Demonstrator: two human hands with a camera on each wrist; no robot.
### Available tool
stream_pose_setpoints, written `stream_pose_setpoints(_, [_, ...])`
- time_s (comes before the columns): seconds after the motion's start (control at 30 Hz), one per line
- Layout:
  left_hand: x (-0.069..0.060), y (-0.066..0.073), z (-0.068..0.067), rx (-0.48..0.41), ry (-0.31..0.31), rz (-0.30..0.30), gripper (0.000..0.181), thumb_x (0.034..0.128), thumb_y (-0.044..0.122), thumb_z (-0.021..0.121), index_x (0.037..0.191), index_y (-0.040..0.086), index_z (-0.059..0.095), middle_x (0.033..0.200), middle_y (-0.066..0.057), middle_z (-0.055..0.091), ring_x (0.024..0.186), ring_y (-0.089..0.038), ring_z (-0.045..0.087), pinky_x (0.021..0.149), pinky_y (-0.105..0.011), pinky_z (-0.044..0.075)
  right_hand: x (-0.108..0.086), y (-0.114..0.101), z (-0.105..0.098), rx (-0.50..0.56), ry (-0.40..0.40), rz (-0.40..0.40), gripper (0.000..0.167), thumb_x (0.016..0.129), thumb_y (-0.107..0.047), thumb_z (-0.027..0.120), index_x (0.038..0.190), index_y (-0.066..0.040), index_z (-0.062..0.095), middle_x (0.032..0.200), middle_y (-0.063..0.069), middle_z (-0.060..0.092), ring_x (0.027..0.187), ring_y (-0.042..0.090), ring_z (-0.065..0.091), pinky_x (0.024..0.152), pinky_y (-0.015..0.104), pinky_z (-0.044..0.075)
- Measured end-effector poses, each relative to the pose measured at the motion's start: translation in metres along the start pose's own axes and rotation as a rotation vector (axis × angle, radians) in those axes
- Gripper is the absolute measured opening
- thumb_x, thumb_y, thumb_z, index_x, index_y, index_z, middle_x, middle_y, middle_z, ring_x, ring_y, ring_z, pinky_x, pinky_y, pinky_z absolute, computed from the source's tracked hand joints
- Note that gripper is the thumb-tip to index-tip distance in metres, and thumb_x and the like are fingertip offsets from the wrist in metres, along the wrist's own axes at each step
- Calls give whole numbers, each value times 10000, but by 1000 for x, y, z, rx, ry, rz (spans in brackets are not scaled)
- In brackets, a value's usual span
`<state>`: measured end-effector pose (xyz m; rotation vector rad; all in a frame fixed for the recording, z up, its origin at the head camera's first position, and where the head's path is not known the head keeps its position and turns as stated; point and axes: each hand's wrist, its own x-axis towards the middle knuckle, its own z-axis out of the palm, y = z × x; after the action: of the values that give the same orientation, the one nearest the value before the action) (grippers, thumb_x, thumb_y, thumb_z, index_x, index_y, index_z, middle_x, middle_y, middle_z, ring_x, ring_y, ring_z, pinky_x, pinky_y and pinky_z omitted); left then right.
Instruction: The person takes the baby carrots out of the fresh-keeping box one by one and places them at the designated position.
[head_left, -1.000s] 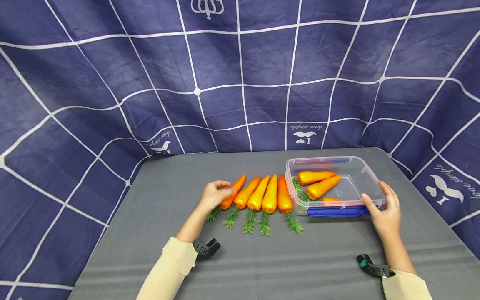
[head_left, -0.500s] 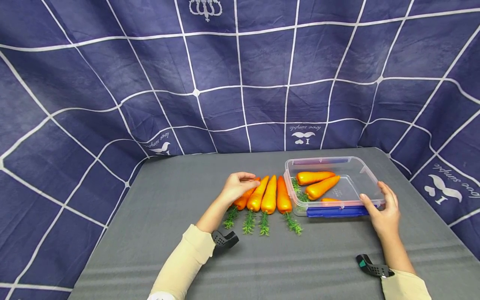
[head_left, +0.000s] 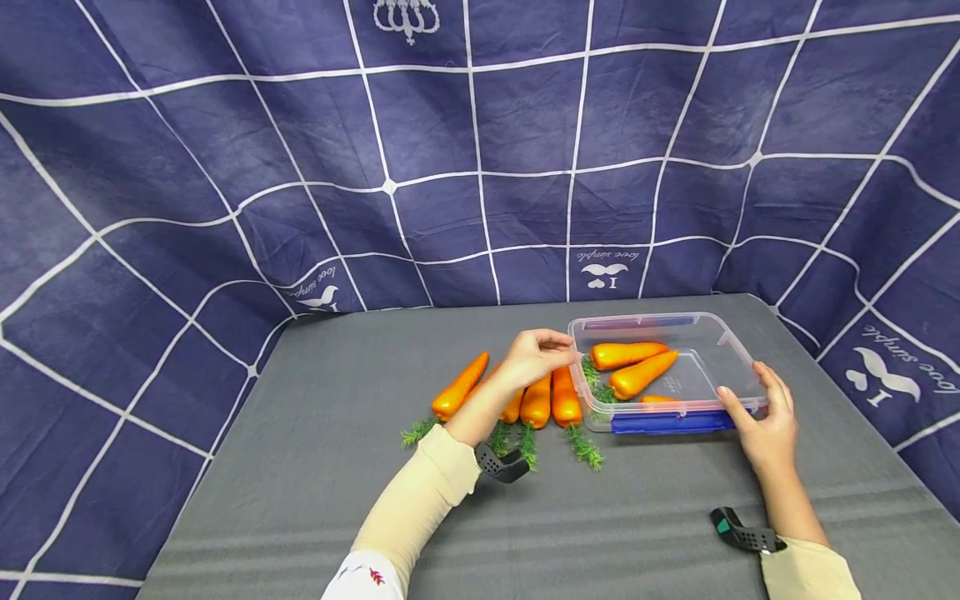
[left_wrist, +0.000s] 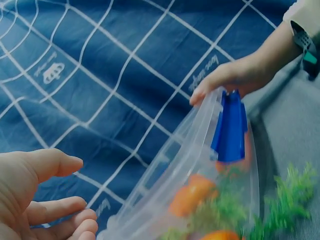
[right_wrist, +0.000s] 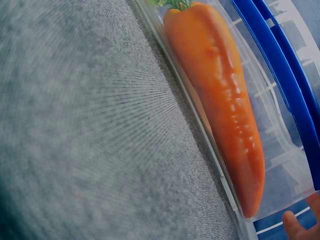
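My left hand [head_left: 531,360] is at the left rim of a clear plastic food container [head_left: 716,346]. In the left wrist view its thumb and fingers [left_wrist: 55,167] stand apart with nothing between them. My right hand [head_left: 772,429] grips the container's front right corner. Orange carrots with green tops lie inside, among them a carrot [head_left: 630,356] at the back and a carrot [right_wrist: 220,95] along the front wall. To the left, several more lie in a row on the table, including a carrot [head_left: 461,387] at the far left and a carrot [head_left: 567,400] beside the container; my left arm partly covers others.
The container's blue latch [head_left: 672,422] faces the front. A grey cloth [head_left: 600,525] covers the table. A dark blue curtain with white lines [head_left: 525,125] hangs behind and at both sides.
My left hand has moved right over the row of carrots to the container's left rim, uncovering the leftmost carrot. My right hand and the container have stayed in place.
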<state>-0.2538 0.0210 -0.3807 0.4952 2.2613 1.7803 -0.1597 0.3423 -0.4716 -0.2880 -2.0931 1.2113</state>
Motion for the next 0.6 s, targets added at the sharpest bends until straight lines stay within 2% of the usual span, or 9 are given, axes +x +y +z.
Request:
stream_pose_setpoints(0.23, [16, 12, 26, 32, -73, 39, 313, 825, 134, 767, 1098, -11, 715, 970, -88, 719, 823, -94, 653, 749, -192, 509, -1, -2, 1, 20, -2, 8, 622, 836, -113, 733, 1415, -82, 509, 1444, 123, 452, 1203, -15, 384, 885, 149, 299])
stream_pose_setpoints(0.6, [35, 13, 64, 104, -97, 4, 333, 806, 173, 797, 1078, -5, 725, 862, -2, 708, 749, -36, 598, 691, -160, 479, -1, -1, 2, 24, 3, 1, 623, 831, -109, 737, 1411, -74, 513, 1443, 130, 452, 1200, -27, 392, 883, 150, 295])
